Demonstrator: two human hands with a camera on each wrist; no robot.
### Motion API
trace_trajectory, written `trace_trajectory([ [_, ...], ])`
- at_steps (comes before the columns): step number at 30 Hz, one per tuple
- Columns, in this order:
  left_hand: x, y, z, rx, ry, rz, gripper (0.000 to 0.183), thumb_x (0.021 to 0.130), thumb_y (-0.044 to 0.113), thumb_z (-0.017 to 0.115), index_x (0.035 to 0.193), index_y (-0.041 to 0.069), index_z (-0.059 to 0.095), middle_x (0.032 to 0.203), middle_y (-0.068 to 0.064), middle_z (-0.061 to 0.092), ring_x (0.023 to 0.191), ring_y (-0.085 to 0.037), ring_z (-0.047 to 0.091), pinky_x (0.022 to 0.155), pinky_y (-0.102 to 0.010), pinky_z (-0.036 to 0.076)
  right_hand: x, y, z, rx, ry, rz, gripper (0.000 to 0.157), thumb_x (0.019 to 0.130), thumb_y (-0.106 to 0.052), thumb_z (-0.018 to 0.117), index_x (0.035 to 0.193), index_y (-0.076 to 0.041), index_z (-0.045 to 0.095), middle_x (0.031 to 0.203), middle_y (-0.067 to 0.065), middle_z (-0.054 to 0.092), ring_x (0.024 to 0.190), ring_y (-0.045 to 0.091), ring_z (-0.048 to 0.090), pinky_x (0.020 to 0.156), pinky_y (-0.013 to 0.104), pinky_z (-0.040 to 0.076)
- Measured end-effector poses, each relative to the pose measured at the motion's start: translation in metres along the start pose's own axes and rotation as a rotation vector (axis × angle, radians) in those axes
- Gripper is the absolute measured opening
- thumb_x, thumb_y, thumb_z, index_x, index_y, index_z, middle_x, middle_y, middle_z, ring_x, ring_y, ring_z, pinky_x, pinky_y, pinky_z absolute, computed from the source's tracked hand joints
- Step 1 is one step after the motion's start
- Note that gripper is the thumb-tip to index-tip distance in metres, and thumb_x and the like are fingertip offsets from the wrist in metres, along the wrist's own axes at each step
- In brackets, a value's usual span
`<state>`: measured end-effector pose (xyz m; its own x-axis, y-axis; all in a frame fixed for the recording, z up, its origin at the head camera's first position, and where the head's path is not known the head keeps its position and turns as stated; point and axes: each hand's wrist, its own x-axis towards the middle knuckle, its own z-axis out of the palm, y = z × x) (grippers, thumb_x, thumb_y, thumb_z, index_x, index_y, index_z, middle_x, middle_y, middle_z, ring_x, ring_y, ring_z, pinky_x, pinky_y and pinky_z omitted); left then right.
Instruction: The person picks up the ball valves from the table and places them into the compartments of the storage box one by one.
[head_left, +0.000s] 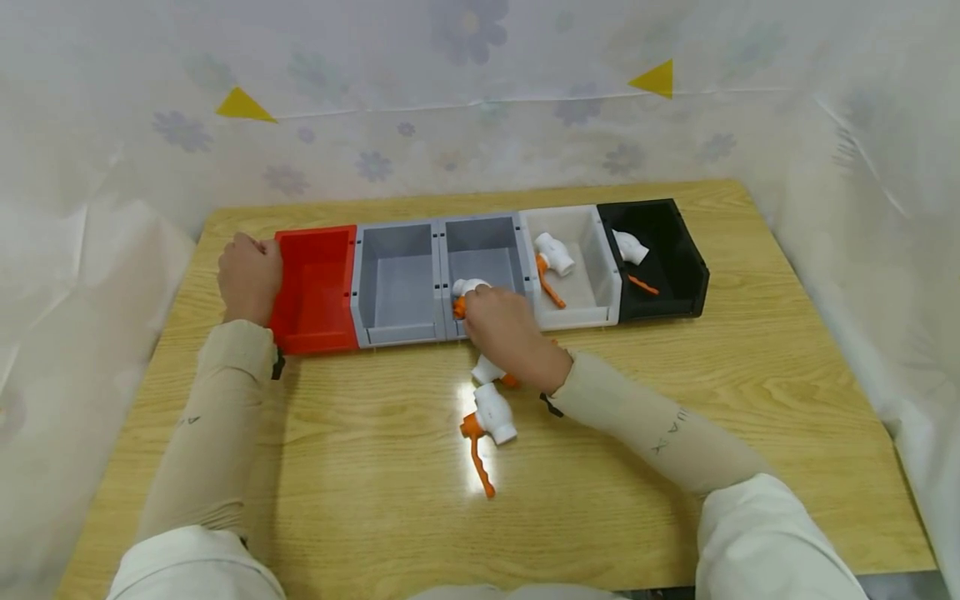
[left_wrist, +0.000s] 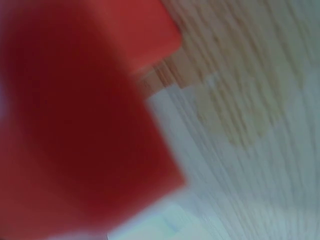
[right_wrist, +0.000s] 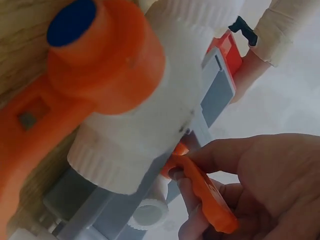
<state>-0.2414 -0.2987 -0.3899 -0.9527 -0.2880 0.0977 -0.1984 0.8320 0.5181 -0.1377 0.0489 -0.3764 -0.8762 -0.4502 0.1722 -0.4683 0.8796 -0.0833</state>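
My right hand [head_left: 504, 329] pinches the orange lever of a white ball valve [head_left: 471, 287] at the front of the right grey bin [head_left: 483, 232]. In the right wrist view, thumb and fingers hold that orange lever [right_wrist: 207, 197], with the white body partly behind the bin wall. My left hand [head_left: 250, 275] grips the left rim of the red bin [head_left: 315, 333]; its fingertips are hidden. On the table below my right hand lie a ball valve [head_left: 493, 414] with its lever toward me and another valve [head_left: 487, 369], partly covered by the hand.
The bins form one row. Left of the right grey bin stands another grey bin [head_left: 397, 287]. To the right, a white bin [head_left: 592, 312] holds a ball valve [head_left: 556, 254], and a black bin [head_left: 675, 250] holds another valve [head_left: 628, 247]. The wooden table [head_left: 360, 500] extends in front.
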Motion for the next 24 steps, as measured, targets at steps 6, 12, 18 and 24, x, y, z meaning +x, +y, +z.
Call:
trace_trajectory([
  [6,0.002,0.000,-0.001,-0.006,-0.017,0.006,0.033,0.094,0.029,0.022,0.083,0.002,0.037,0.081,-0.017,0.036,0.071,-0.035,0.037,0.064,-0.046,0.032,0.008,0.000,0.001,0.018,-0.062,0.033,0.019,0.084,-0.009,0.057,0.065,-0.011,0.053,0.061,0.002,0.044,0.051,0.014,0.046,0.038,0.027,0.038],
  [12,0.004,-0.001,0.000,-0.008,-0.018,0.006,0.032,0.094,0.029,0.022,0.082,0.003,0.036,0.080,-0.017,0.036,0.071,-0.034,0.037,0.064,-0.046,0.032,0.016,0.001,0.001,0.013,-0.152,0.076,0.015,0.087,-0.010,0.054,0.072,-0.010,0.059,0.065,0.003,0.047,0.054,0.016,0.049,0.040,0.029,0.041],
  [18,0.003,-0.001,0.000,-0.010,-0.014,0.003,0.032,0.094,0.029,0.022,0.082,0.003,0.037,0.081,-0.017,0.037,0.072,-0.035,0.037,0.064,-0.046,0.032,0.024,0.003,0.002,0.022,-0.202,0.108,0.012,0.086,-0.008,0.054,0.077,-0.010,0.061,0.070,0.003,0.049,0.058,0.016,0.051,0.042,0.030,0.042],
  [24,0.002,-0.001,0.001,0.001,-0.010,-0.009,0.033,0.094,0.029,0.022,0.083,0.002,0.037,0.081,-0.017,0.037,0.072,-0.035,0.037,0.064,-0.046,0.032,0.031,0.008,0.006,0.058,-0.223,0.115,0.015,0.086,-0.004,0.052,0.075,-0.010,0.060,0.071,0.005,0.051,0.059,0.017,0.052,0.043,0.031,0.042],
])
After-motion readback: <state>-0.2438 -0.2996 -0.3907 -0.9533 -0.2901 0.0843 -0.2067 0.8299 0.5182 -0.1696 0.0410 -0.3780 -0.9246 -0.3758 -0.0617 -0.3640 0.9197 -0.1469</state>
